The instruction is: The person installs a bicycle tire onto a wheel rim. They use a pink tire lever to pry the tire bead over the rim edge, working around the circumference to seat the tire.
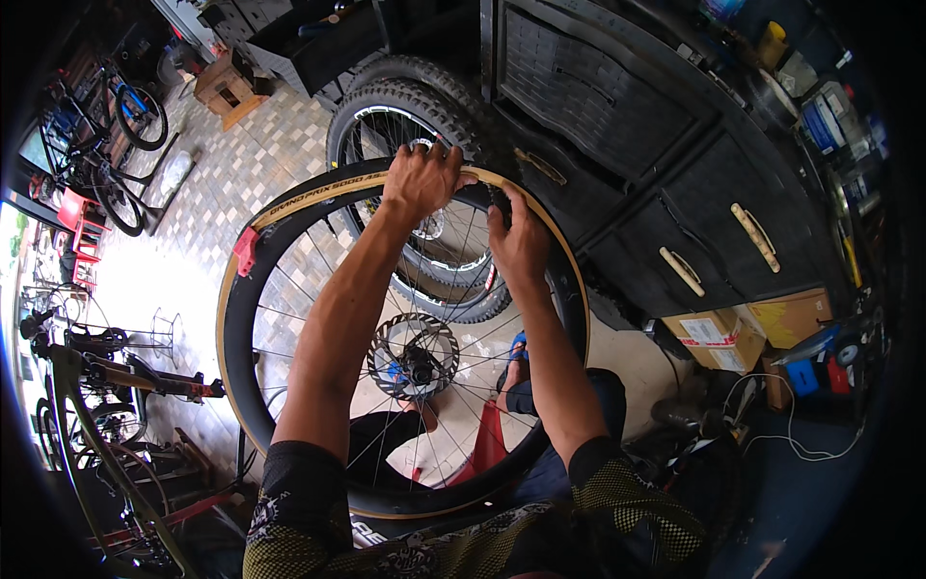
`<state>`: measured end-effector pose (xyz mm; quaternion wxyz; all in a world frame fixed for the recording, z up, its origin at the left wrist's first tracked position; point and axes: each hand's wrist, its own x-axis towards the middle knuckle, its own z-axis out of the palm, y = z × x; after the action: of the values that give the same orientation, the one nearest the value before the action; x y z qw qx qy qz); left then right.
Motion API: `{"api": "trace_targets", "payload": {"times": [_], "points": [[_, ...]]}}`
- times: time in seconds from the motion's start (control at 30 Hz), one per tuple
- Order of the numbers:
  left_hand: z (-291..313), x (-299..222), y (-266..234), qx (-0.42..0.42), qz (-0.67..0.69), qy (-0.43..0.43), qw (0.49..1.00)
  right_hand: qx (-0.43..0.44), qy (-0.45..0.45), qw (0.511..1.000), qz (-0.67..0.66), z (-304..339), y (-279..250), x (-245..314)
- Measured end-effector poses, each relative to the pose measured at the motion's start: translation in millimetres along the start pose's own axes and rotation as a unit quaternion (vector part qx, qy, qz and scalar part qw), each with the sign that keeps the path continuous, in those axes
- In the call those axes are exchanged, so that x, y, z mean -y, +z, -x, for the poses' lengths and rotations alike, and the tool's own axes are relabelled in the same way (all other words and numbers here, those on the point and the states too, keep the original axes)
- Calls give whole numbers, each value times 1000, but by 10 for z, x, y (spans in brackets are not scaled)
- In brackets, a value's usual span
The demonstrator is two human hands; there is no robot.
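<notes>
Upright in front of me stands a bicycle wheel with a deep black rim, thin spokes and a black disc rotor at its hub. A tire with tan sidewalls runs round the rim. My left hand is closed over the tire at the top of the wheel. Just right of it, my right hand grips the tire and rim edge between thumb and fingers. A pinkish-red clip-like piece sits on the rim at the upper left. My palms hide part of the tire.
Behind the wheel, knobby-tired wheels lean by a black cabinet. Cardboard boxes sit at the right. A bicycle frame stands at the left, more bikes farther back. My feet are on the floor beyond the spokes.
</notes>
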<state>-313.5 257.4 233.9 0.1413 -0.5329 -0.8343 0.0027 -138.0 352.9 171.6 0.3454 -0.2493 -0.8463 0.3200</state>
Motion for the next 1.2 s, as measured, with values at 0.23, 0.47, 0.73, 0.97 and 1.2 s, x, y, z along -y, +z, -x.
{"api": "trace_targets", "payload": {"times": [0.23, 0.47, 0.73, 0.97, 1.2], "points": [[-27, 6, 10, 1, 2, 6, 1000, -63, -36, 996, 59, 50, 138, 49], [-39, 30, 60, -17, 18, 10, 1000, -40, 20, 995, 85, -12, 268, 114], [7, 82, 138, -48, 20, 16, 999, 140, 96, 970, 175, -469, -130, 372], [-18, 74, 122, -58, 9, 33, 998, 299, 46, 939, 166, -1211, -295, 160], [-23, 115, 123, -54, 37, 40, 997, 430, 65, 897, 77, -1824, -261, -122]]}}
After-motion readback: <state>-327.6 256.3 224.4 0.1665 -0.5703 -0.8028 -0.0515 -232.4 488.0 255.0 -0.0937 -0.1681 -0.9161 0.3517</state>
